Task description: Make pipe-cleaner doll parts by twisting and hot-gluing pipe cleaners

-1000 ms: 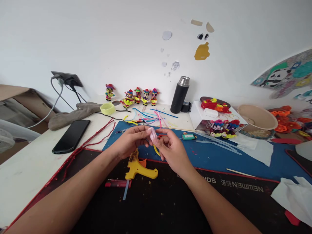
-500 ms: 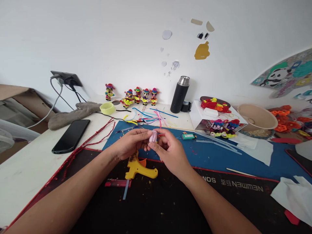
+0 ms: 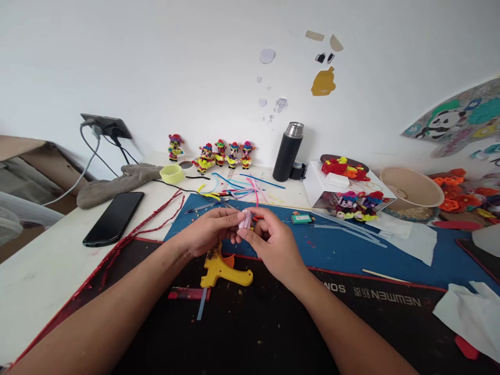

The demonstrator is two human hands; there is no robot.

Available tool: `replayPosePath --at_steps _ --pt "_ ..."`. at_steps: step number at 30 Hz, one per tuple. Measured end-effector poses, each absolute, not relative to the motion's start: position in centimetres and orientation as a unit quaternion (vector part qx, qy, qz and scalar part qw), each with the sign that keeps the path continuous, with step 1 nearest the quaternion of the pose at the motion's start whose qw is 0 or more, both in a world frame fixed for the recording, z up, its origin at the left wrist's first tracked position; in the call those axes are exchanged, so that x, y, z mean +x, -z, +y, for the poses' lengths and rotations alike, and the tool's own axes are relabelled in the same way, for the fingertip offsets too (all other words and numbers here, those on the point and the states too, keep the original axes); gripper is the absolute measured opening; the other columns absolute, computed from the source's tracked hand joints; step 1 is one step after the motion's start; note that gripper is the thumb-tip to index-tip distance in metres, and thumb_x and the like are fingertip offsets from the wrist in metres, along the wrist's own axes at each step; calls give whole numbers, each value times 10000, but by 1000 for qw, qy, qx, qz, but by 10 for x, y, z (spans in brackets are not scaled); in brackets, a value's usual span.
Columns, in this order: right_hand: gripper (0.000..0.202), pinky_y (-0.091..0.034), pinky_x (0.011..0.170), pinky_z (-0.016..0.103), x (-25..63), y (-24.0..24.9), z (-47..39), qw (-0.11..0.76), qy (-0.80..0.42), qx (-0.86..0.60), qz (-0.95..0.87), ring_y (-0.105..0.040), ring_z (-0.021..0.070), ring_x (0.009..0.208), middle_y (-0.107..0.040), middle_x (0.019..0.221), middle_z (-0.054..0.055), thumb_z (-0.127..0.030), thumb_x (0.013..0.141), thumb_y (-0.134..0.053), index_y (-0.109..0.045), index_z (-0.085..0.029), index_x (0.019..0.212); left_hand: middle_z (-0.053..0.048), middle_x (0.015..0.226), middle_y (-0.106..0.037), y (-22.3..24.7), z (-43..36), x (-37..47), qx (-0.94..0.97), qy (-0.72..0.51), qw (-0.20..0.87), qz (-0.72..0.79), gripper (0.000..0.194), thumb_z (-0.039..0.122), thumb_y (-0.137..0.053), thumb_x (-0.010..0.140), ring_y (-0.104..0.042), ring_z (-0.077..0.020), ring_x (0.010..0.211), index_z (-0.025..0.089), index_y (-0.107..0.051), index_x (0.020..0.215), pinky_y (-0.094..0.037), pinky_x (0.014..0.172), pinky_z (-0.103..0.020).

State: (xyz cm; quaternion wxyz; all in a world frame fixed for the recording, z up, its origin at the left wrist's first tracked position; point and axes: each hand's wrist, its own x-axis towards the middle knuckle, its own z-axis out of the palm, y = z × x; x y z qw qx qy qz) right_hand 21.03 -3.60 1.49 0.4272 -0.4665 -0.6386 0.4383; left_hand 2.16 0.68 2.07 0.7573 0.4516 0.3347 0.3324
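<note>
Between my two hands is a small pale pink bundle, apparently of pipe cleaners (image 3: 245, 220), held above the blue mat. My left hand (image 3: 214, 227) pinches its left side with thumb and fingertips. From the right, my right hand (image 3: 273, 237) grips it between thumb and curled fingers. Some red and yellow shows behind the bundle, mostly hidden by my fingers. Just below my hands lies a yellow hot glue gun (image 3: 224, 273) with a clear glue stick (image 3: 202, 304) poking from its back end; its nozzle end is hidden under my left hand.
Loose pipe cleaners (image 3: 234, 185) and several pipe-cleaner figures (image 3: 233, 155) are at the back. A black thermos (image 3: 288, 152) stands by a white box (image 3: 314, 182). A phone (image 3: 114, 219) and red tinsel stems (image 3: 136, 229) lie left; glue sticks (image 3: 351, 233) and tissue (image 3: 469, 317) lie right.
The pink bundle has turned or tilted very slightly between my fingers. Both hands keep nearly the same place, and the things on the table have not moved.
</note>
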Motion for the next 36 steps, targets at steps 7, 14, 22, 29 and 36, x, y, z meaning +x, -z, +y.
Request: replayPosePath --at_steps 7,14,22,29,36 --pt "520 -446 608 295 209 -13 -37 431 -467 -448 -629 -560 160 638 -607 721 -45 -470 925 -743 -576 -270 1376 -42 703 -663 -21 6 23 431 -363 753 341 402 499 -895 758 -575 -125 605 123 -762 808 -464 565 -230" --pt "413 -397 525 279 211 -14 -37 421 -464 -464 -626 -499 142 536 -570 681 -46 -511 955 -692 -652 -272 1289 -43 721 -676 -19 7 22 441 -352 756 332 413 508 -890 771 -606 -127 614 121 -757 825 -484 588 -233" --pt "423 -404 537 285 211 -12 -35 423 -447 -466 -636 -494 140 525 -548 638 -54 -466 958 -693 -661 -257 1324 -47 724 -672 -21 7 21 453 -349 753 326 435 525 -882 777 -606 -126 621 114 -750 832 -490 589 -227" --pt "521 -409 516 267 209 -18 -37 414 -483 -451 -626 -513 127 535 -595 710 -52 -475 947 -709 -584 -251 1400 -26 754 -639 -23 8 21 477 -374 725 328 392 496 -856 814 -561 -116 641 127 -728 851 -466 599 -228" --pt "388 -395 457 250 211 -14 -34 449 -518 -443 -578 -494 107 465 -556 650 -62 -553 992 -634 -648 -234 1211 -8 780 -638 -26 7 24 571 -403 628 344 366 457 -865 817 -579 -137 698 148 -689 900 -462 637 -254"
